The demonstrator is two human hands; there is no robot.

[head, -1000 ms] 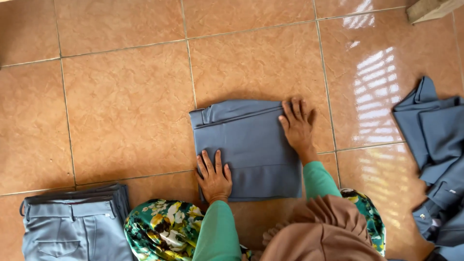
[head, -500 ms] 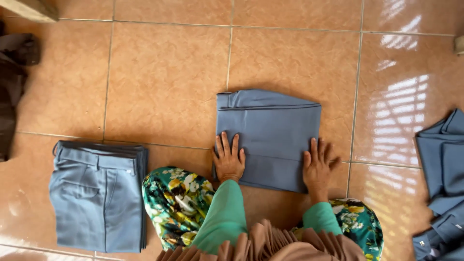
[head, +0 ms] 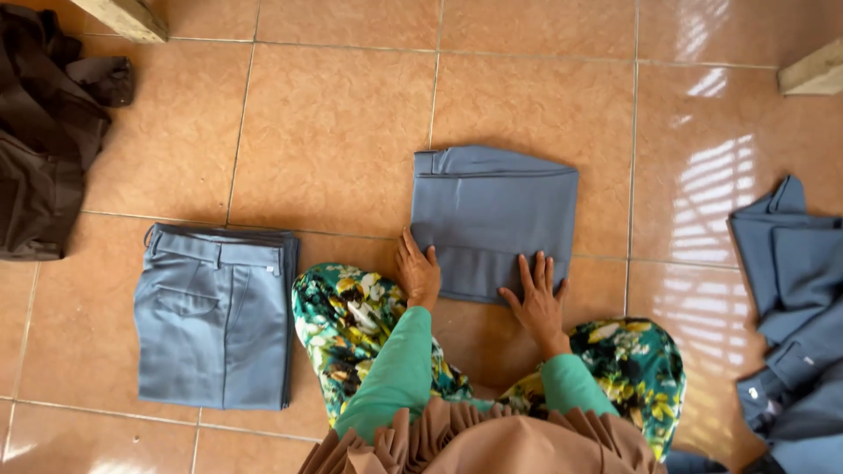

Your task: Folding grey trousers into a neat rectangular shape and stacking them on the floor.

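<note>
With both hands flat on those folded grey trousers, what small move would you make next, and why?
Probably lift the folded grey trousers onto the stack of folded trousers: they look fully folded, and the left hand and right hand rest on their near edge.

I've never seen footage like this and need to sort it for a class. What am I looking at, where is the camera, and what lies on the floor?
There is no machine here: a person wears a camera on the head, looking down at their own bare hands. The left hand and right hand press flat on a folded grey-blue garment on the tiled floor. Nothing is gripped. To the left lies a stack of folded grey-blue trousers, farther left a dark garment heap, and on the right unfolded grey-blue clothes.
</note>
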